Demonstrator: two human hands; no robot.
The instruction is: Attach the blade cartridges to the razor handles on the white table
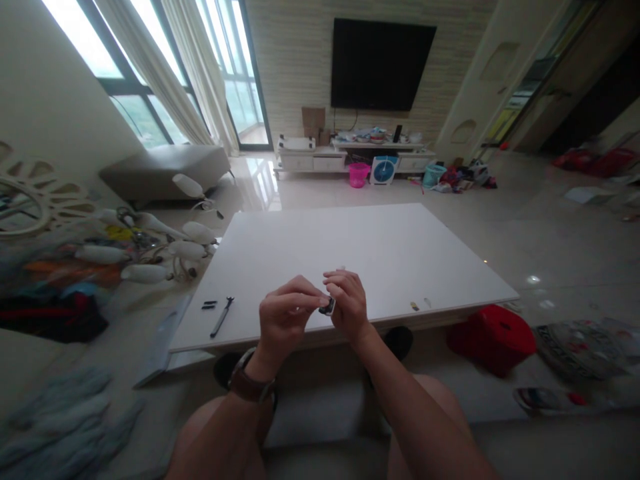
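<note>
Above the near edge of the white table, my left hand (287, 310) pinches a small black piece with a pale edge (327, 307) between thumb and fingertips. My right hand (349, 303) is closed about its other side, fingers bent. The piece is too small and partly covered to name its kind. On the table to the left lie a slim grey-and-black tool with a wider head, shaped like a razor (222, 318), and short black strips (209, 305). A small yellow-and-black piece (415, 307) and a tiny clear piece (427, 303) lie to the right.
The white table (325, 233) spans the space before my knees. A red stool (493, 340) stands by its right near corner. At the left is a lamp with several white shades (187, 250). A pink bin (358, 175) and a blue fan (383, 171) stand farther off.
</note>
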